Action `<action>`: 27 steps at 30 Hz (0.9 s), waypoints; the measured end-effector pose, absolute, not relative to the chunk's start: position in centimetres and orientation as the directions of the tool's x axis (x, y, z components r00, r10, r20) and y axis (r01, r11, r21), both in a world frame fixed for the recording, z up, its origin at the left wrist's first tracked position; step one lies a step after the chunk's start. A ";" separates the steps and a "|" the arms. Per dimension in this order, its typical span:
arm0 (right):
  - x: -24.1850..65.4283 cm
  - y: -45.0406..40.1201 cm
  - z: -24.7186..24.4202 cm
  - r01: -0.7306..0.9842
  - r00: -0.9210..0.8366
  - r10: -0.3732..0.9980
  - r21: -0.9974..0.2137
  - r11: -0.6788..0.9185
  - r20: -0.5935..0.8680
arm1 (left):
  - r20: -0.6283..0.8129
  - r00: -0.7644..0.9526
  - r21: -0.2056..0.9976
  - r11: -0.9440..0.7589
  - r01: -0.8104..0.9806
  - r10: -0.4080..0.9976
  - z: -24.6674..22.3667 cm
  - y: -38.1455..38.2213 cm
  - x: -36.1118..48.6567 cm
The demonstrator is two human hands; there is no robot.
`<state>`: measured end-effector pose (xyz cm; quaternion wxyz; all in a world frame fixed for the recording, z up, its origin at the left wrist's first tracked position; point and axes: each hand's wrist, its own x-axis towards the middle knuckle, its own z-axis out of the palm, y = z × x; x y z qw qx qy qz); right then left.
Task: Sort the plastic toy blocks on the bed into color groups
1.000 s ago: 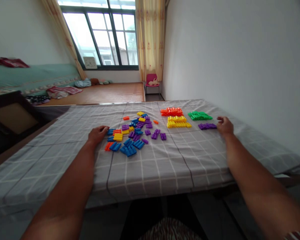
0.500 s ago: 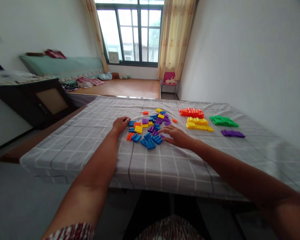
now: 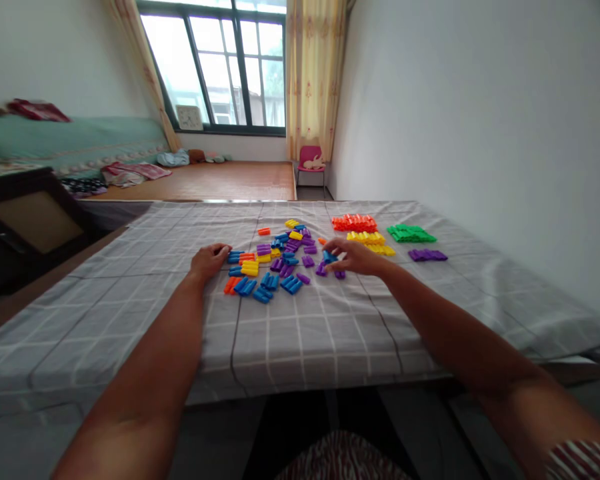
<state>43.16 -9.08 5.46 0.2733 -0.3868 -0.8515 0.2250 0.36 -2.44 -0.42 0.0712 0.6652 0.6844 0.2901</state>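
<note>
Small ridged plastic pieces lie in a loose mixed group on the cloth: blue pieces [image 3: 292, 284], purple pieces [image 3: 282, 267], yellow pieces [image 3: 250, 268] and orange pieces [image 3: 232, 285]. My left hand [image 3: 210, 261] rests at the group's left edge, fingers curled, fingertips beside a blue piece; whether anything is inside them is hidden. Over on the right side, my right hand [image 3: 353, 257] has its thumb and fingers around a blue plastic piece [image 3: 329, 257]. Purple pieces [image 3: 339, 274] lie just under that hand, partly covered by it.
Sorted by colour, stacks stand at the right: red-orange [image 3: 354, 223], yellow [image 3: 367, 239], green [image 3: 411, 233] and purple [image 3: 428, 255]. A grey checked cloth [image 3: 300, 347] covers the table. A white wall [image 3: 455, 133] runs along the right; a dark cabinet [image 3: 25, 220] stands left.
My right hand has moved away from the middle of the group, rightward relative to the pieces, with a blue piece and purple pieces now by it. The camera view has turned right.
</note>
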 end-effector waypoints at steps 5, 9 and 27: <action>57.2 -9.2 4.3 0.695 -0.242 0.961 -0.668 0.267 0.133 | 0.279 -0.099 0.459 -0.042 0.888 0.955 -0.1 -2.1 0.4; 61.3 -11.0 2.0 0.695 -0.247 0.969 -0.694 0.187 0.013 | 0.242 -0.105 0.423 -0.007 0.906 0.964 0.1 -2.1 0.4; 62.3 -13.2 1.6 0.676 -0.305 0.952 -0.710 0.199 -0.023 | 0.245 -0.103 0.417 -0.009 0.909 0.964 0.3 -2.9 0.5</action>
